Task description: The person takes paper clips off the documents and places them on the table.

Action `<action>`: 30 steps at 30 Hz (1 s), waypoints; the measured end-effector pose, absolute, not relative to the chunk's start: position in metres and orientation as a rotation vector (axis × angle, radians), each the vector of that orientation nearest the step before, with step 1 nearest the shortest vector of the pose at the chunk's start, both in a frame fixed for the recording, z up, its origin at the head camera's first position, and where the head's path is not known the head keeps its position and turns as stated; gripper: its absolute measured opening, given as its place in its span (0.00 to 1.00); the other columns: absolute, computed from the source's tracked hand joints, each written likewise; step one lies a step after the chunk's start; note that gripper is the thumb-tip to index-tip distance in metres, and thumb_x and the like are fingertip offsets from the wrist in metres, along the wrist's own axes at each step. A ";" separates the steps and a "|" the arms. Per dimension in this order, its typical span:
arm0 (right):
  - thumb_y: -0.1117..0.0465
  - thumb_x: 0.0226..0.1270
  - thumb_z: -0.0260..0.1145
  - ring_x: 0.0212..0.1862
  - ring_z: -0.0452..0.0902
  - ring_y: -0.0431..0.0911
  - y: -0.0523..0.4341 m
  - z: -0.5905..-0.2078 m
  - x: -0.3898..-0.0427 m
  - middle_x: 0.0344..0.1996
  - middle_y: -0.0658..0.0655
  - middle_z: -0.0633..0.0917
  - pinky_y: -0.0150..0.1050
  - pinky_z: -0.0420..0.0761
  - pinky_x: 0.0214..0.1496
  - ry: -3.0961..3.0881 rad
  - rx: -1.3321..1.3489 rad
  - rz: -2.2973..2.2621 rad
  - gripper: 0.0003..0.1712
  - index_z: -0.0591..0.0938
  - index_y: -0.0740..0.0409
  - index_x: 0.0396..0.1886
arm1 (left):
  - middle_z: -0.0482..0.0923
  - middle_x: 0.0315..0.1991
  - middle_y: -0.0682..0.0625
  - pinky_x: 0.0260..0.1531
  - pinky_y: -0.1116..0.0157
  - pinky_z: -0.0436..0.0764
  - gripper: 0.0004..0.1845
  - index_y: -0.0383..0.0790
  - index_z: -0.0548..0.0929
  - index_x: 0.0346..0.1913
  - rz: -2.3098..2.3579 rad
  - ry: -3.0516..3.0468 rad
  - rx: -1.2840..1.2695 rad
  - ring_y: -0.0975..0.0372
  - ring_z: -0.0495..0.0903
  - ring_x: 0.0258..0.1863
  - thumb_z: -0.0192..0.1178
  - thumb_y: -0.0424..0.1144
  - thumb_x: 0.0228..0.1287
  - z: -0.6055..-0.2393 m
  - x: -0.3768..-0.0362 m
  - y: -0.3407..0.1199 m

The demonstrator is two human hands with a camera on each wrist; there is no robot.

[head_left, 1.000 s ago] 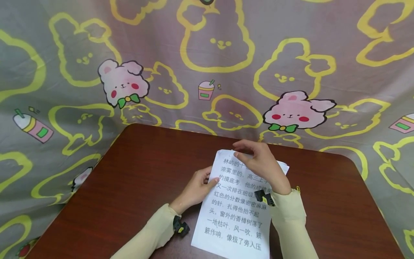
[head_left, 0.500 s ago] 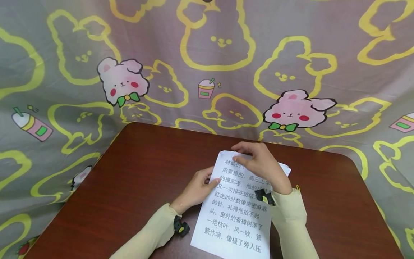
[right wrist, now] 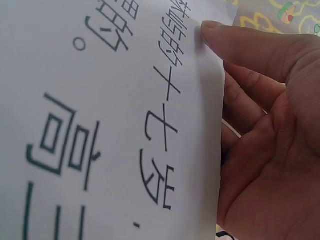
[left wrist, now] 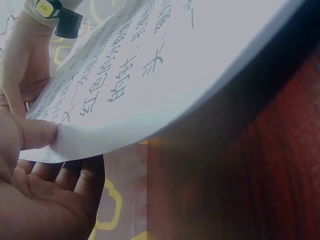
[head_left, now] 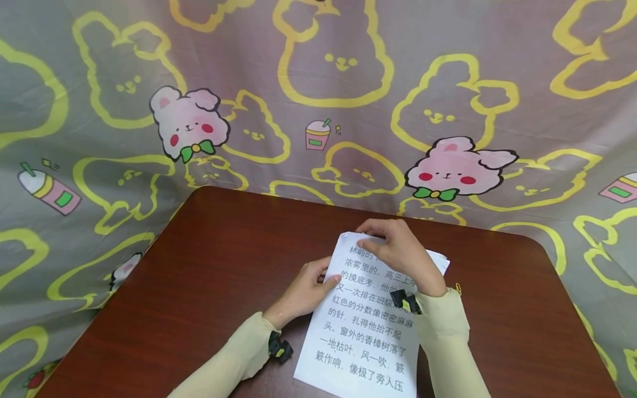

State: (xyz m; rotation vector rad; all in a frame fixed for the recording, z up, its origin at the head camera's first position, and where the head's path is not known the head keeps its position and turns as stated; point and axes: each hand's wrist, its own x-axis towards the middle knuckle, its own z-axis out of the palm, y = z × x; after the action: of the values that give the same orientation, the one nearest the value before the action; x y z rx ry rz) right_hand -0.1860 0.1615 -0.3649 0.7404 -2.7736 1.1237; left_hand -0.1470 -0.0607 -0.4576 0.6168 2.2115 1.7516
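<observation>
While both hands work at the same sheet, we note the printed paper point(head_left: 365, 326) lies on the dark red-brown table point(head_left: 209, 265), its near edge toward the person and its far end lifted. Large black characters cover its upper face.

Left hand point(head_left: 303, 293): it holds the paper's left edge about midway along. From the left wrist view, the thumb point(left wrist: 30, 134) presses on top of the edge and the other fingers point(left wrist: 75, 180) lie curled loosely beneath, so the sheet is pinched between them. The paper bows up from the table here, with shadow below it.

Right hand point(head_left: 398, 251): it holds the far top edge. From the right wrist view, the thumb point(right wrist: 250, 47) lies across the printed face at the edge, and the remaining fingers point(right wrist: 245, 105) sit behind the sheet, close together. This too is a pinch on the paper.

Both arms wear pale yellow sleeves point(head_left: 443, 331); a small black device point(head_left: 278, 348) sits at each wrist.

Behind the table hangs a grey cloth point(head_left: 318, 83) printed with yellow rabbit outlines, pink rabbits and drink cups.
</observation>
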 end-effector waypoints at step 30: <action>0.66 0.68 0.73 0.39 0.83 0.43 0.168 -0.361 -0.184 0.36 0.51 0.90 0.40 0.86 0.45 -2.759 0.689 1.169 0.08 0.91 0.52 0.44 | 0.89 0.46 0.41 0.31 0.64 0.89 0.19 0.43 0.78 0.69 1.721 2.221 0.593 0.58 0.90 0.33 0.54 0.34 0.81 -0.459 -0.147 -0.059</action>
State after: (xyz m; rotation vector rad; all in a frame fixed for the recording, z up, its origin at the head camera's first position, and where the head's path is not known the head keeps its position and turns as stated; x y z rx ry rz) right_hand -0.1835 0.1676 -0.3612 0.6894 -2.7591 1.1687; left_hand -0.1473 -0.0590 -0.4594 0.5935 2.2215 1.7210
